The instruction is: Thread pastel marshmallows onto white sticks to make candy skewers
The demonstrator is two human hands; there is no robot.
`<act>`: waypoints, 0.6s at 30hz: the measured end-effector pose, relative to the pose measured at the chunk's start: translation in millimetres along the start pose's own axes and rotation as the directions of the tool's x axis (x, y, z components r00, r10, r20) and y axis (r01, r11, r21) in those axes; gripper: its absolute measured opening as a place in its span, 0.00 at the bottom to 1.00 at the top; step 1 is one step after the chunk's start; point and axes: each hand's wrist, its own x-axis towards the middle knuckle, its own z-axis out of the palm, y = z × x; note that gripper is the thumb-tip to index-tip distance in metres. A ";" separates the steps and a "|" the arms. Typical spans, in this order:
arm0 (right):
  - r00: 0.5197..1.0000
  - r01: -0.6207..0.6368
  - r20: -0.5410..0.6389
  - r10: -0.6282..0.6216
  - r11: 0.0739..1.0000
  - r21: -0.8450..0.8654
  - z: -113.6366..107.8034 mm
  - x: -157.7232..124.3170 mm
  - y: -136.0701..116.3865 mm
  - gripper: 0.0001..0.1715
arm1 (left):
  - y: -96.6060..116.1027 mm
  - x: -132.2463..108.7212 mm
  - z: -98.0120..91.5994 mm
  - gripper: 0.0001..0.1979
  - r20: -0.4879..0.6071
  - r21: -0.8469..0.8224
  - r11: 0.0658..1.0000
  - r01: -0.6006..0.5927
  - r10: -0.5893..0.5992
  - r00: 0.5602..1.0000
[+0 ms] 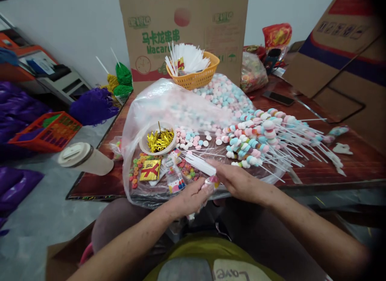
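Note:
At the table's front edge, my left hand (pixel 196 196) is closed on a small printed plastic wrapper (pixel 212 181). My right hand (pixel 233 178) touches the wrapper's right side and a bundle of white sticks (pixel 199 163); its fingers are partly hidden. Beyond them lie pink, blue and white candies (pixel 193 139) on clear plastic. A white bowl (pixel 141 141) holds gold twist ties (pixel 161 140). Ring-shaped candies (pixel 135 170), a gold packet (pixel 150 170) and printed wrappers (pixel 175 178) lie to the left. Skewered candies (pixel 265 132) are piled at the right.
An orange basket (pixel 196 80) of white paper sticks stands behind the candies, before a large cardboard box (pixel 187 27). A lidded cup (pixel 90 158) leans at the left edge. A phone (pixel 278 98) lies at the back right, near another box (pixel 340 63).

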 end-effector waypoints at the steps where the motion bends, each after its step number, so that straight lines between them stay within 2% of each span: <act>1: 0.993 -0.066 -0.095 0.069 0.997 0.039 -0.6 0.5 -0.1 0.26 | -1.3 -1.2 0.6 0.13 -0.027 -0.064 0.997 0.037 -0.039 0.999; 3: 0.932 -0.238 -0.235 0.278 0.954 0.185 2.6 -1.3 -1.5 0.24 | -1.6 -3.8 0.1 0.13 -0.099 -0.119 0.992 0.052 -0.064 0.993; 4: 0.896 -0.318 -0.219 0.387 0.902 0.292 7.4 -3.0 -3.2 0.24 | -1.2 -5.1 -0.4 0.13 -0.142 -0.099 0.994 0.039 -0.053 0.988; 6: 0.849 -0.440 -0.025 0.527 0.734 0.518 23.2 -6.3 -9.2 0.22 | -0.5 -7.4 -1.0 0.12 -0.203 0.086 0.996 0.001 0.017 0.979; 8: 0.813 -0.502 0.157 0.561 0.537 0.678 42.1 -7.7 -17.9 0.18 | -0.8 -9.5 -1.3 0.11 -0.216 0.339 0.940 -0.026 0.105 0.971; 10: 0.795 -0.487 0.185 0.578 0.425 0.763 57.2 -6.6 -27.8 0.18 | -1.4 -12.0 -2.8 0.11 -0.174 0.441 0.895 -0.071 0.162 0.971; 11: 0.797 -0.463 0.160 0.582 0.419 0.782 62.1 -5.4 -32.4 0.17 | -1.4 -13.6 -4.6 0.12 -0.128 0.407 0.907 -0.106 0.171 0.977; 12: 0.803 -0.441 0.120 0.584 0.446 0.779 65.0 -3.9 -36.5 0.17 | -1.0 -15.4 -7.0 0.13 -0.069 0.330 0.934 -0.140 0.172 0.983; 14: 0.827 -0.431 0.045 0.560 0.582 0.690 65.7 -0.5 -41.7 0.16 | 0.5 -18.9 -13.1 0.16 0.071 0.146 0.973 -0.179 0.170 0.983; 16: 0.869 -0.433 -0.010 0.494 0.772 0.466 61.1 3.4 -42.6 0.18 | 1.8 -21.1 -18.9 0.16 0.172 0.084 0.981 -0.177 0.161 0.972; 18: 0.911 -0.396 -0.067 0.407 0.909 0.131 52.6 7.7 -40.2 0.20 | 1.4 -20.8 -22.5 0.15 0.191 0.128 0.977 -0.173 0.147 0.971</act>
